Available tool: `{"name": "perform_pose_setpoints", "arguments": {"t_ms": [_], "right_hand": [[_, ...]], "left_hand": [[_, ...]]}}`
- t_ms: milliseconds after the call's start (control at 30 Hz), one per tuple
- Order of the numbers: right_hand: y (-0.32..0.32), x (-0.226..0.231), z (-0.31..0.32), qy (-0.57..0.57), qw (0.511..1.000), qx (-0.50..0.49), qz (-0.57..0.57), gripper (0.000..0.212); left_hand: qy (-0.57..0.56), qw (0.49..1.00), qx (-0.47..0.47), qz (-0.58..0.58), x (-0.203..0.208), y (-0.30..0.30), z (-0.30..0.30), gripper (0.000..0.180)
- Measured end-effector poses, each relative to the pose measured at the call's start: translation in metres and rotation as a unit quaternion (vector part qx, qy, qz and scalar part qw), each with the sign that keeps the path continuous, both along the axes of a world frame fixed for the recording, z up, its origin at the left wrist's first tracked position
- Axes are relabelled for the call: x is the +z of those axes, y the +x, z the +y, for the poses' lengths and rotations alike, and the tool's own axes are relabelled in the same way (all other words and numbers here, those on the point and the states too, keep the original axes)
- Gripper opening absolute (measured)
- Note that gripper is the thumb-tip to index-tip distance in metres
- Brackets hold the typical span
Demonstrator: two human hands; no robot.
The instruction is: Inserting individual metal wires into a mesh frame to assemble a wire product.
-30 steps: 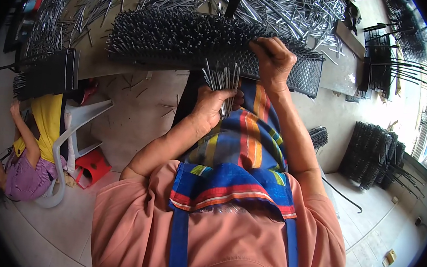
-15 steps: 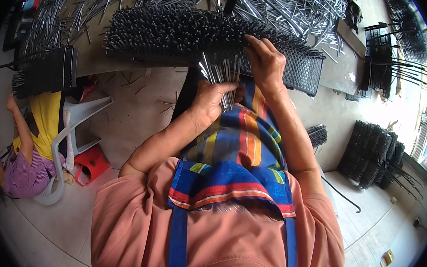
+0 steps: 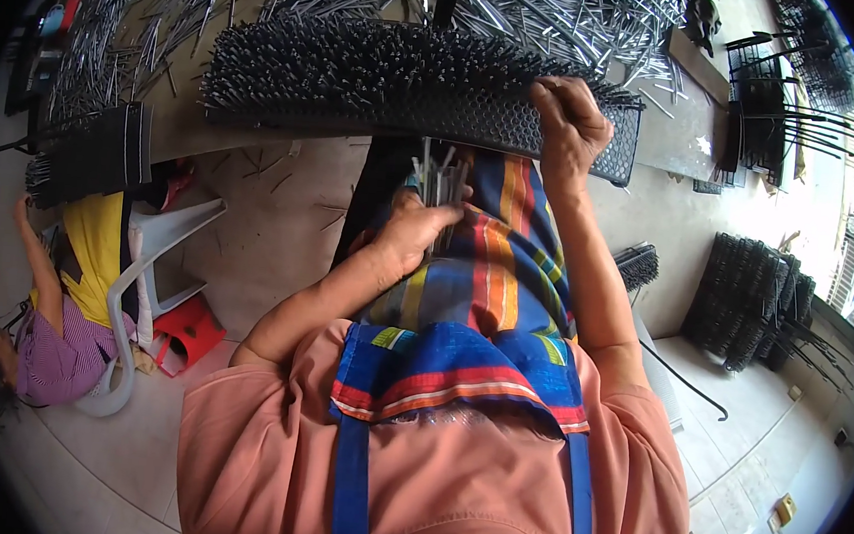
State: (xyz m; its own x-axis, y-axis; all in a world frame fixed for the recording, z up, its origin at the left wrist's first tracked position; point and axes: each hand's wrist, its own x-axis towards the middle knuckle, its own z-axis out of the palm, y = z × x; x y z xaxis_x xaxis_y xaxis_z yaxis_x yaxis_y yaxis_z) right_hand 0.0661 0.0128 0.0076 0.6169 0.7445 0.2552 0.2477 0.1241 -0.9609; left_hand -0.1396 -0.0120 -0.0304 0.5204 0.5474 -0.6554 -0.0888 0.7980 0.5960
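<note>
A long black board with honeycomb holes (image 3: pixel 499 115) lies along the table's near edge. Dark thin strips (image 3: pixel 333 64) stand densely in its left and far parts, while bare holes show along its near right side. My left hand (image 3: pixel 412 234), low in front of the board, is closed round a bundle of thin grey strips (image 3: pixel 441 183) whose ends point up and away from me. Over the board's right end is my right hand (image 3: pixel 573 128), its fingers curled and pressed together; whatever they may pinch is hidden.
Loose grey strips (image 3: pixel 557 21) cover the table's far side. At left, a person (image 3: pixel 60 339) by a white plastic chair (image 3: pixel 129 294) reaches to another bristled board (image 3: pixel 95 146). Dark bristled pieces (image 3: pixel 745 302) are stacked on the floor at right, near a red container (image 3: pixel 196 334) at left.
My right hand has moved right along the board, from its middle to its right end. My left hand has dropped slightly toward me with the bundle, now apart from the board's edge.
</note>
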Motion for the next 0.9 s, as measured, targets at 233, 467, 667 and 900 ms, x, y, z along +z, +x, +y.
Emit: {"name": "perform_pose_setpoints", "arguments": {"t_ms": [233, 467, 667, 900], "right_hand": [[-0.001, -0.006, 0.006, 0.002, 0.993, 0.034, -0.111, 0.009], [0.0, -0.004, 0.008, -0.006, 0.99, 0.058, -0.125, 0.009], [-0.004, -0.013, 0.004, -0.024, 0.984, 0.079, -0.155, 0.011], [-0.006, -0.005, 0.013, -0.055, 0.974, 0.006, -0.221, 0.011]], "left_hand": [[0.004, 0.999, -0.04, 0.0, 0.01, 0.002, 0.005, 0.024], [-0.035, 0.998, 0.03, -0.038, 0.003, 0.021, 0.022, 0.024], [-0.074, 0.994, 0.079, -0.036, 0.011, 0.027, 0.024, 0.008], [-0.077, 0.995, 0.04, -0.047, 0.0, 0.024, 0.023, 0.022]]}}
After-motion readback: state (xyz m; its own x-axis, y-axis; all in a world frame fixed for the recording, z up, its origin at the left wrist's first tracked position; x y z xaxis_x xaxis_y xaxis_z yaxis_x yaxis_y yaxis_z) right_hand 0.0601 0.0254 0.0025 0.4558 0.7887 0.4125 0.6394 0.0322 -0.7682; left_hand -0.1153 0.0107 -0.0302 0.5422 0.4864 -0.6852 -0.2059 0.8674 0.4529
